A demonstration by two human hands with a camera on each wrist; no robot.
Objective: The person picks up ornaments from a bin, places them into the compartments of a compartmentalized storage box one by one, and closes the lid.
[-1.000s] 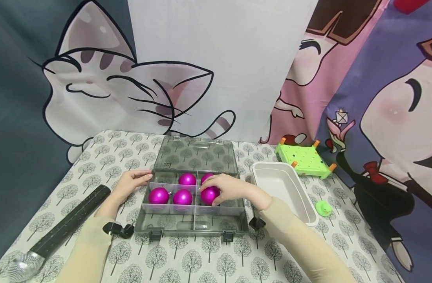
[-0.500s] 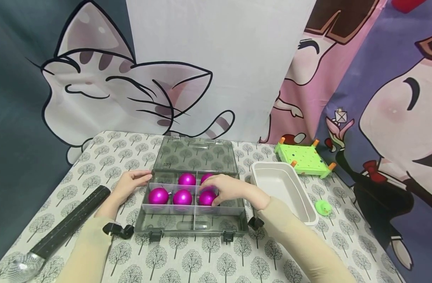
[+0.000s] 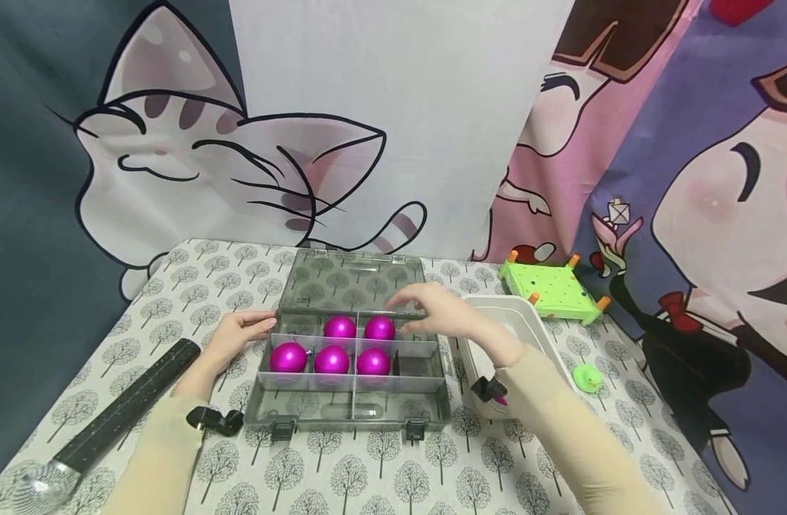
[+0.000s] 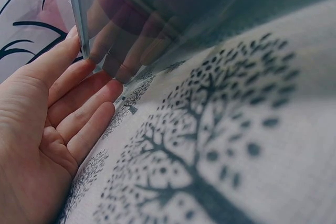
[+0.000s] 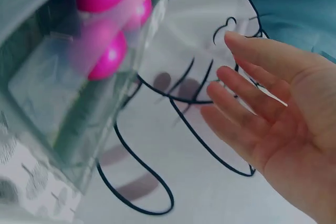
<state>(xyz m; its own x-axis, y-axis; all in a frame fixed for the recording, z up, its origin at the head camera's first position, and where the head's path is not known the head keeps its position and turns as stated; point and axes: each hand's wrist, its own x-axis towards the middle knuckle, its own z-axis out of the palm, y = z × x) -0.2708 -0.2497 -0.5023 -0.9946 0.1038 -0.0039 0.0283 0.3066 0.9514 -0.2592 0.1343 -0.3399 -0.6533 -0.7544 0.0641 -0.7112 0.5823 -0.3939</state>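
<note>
At far left, a black speckled cylinder (image 3: 128,404) with a clear rounded end lies diagonally on the tree-print tablecloth (image 3: 332,468). To its right is the left hand (image 3: 237,336): thumb and fingers are extended rather than curled, and their tips touch the left outer wall of the transparent grey case (image 3: 297,402) near its rear corner. The case stands at center with its lid (image 3: 355,282) laid back behind it and two latches (image 3: 282,429) along the front edge. Five magenta balls (image 3: 332,360) are seated inside. In the middle row, one occupies the leftmost cell, one the next cell, and one the cell immediately right of the central divider; in the rear row, one lies on each side of that divider. The right hand (image 3: 440,309) is located above the right rear portion of the case; its fingers are released, slightly bent and spaced apart, holding nothing. Right of the case is an off-white tray (image 3: 529,330), partly covered by the right forearm; a magenta patch (image 3: 501,400) shows there, otherwise hidden by the wrist camera (image 3: 489,388). Behind the tray, a green toy table (image 3: 549,290) rests inverted, orange legs upward. A green duck (image 3: 587,378) sits just beside the tray's right rim.
</note>
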